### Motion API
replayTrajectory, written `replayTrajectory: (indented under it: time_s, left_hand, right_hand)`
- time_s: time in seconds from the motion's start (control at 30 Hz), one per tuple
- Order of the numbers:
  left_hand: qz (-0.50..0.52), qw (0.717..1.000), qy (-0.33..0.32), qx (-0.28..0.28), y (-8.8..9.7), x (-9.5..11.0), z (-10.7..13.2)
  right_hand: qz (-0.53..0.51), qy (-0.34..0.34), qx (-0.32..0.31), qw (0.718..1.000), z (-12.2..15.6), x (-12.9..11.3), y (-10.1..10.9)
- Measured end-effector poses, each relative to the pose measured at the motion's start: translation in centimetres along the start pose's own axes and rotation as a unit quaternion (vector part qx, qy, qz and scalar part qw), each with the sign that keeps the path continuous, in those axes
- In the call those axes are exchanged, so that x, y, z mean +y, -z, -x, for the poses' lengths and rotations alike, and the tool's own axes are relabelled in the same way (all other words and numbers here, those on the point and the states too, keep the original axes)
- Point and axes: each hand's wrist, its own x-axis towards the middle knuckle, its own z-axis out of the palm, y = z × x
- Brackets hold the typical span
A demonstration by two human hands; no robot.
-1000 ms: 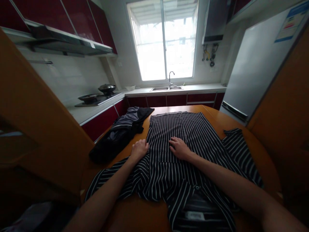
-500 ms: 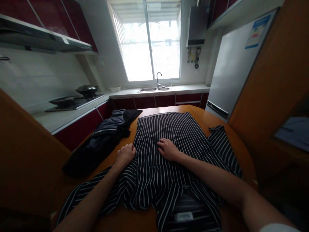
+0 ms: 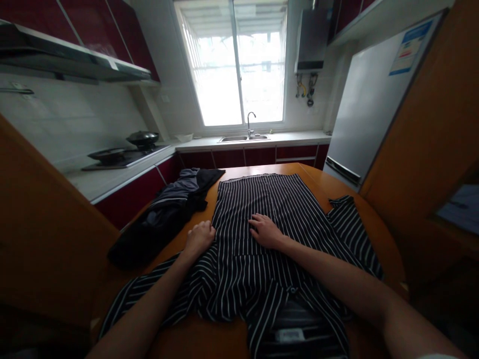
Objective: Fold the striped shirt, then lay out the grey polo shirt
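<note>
One curled left hand (image 3: 201, 236) at shirt (image 3: 262, 199) edge, grip unclear; right hand (image 3: 266, 231) spread atop, empty; table (image 3: 317, 180) showing rightward

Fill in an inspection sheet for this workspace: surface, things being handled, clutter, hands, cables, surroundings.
Surface: wooden table with curved edge.
Handled: black-and-white striped shirt, spread out, collar toward the person, sleeves to both sides.
Clutter: dark garment, crumpled, left of the shirt.
Hands: left hand curled at the shirt's left edge, grip unclear; right hand open on the shirt.
Cables: nothing seen.
Surroundings: window, faucet, refrigerator.
</note>
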Motion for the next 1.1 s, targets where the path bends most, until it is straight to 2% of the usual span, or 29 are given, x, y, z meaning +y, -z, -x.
replayTrajectory:
  time_s: [0.47, 0.7, 0.87, 1.0, 1.1]
  left_hand:
    - [0.036, 0.999, -0.008, 0.014, -0.3, -0.3, -0.1]
    - [0.159, 0.987, 0.026, 0.026, 0.0, -1.0, -0.9]
    - [0.180, 0.983, 0.000, 0.034, 1.4, -1.0, -4.2]
    - [0.173, 0.984, -0.015, 0.046, 2.2, 0.2, -9.0]
    - [0.164, 0.985, -0.008, 0.051, 1.8, 1.2, -12.8]
  right_hand:
    - [-0.004, -0.001, 0.002, 1.000, 0.1, -0.1, 0.0]
    - [-0.013, -0.002, 0.014, 1.000, 0.3, -0.2, -0.2]
    - [-0.028, 0.002, 0.019, 0.999, 0.4, -0.1, -0.6]
    - [-0.030, -0.004, 0.020, 0.999, 0.4, -0.2, -0.6]
    - [-0.026, -0.004, 0.017, 0.999, 0.5, -0.4, -0.3]
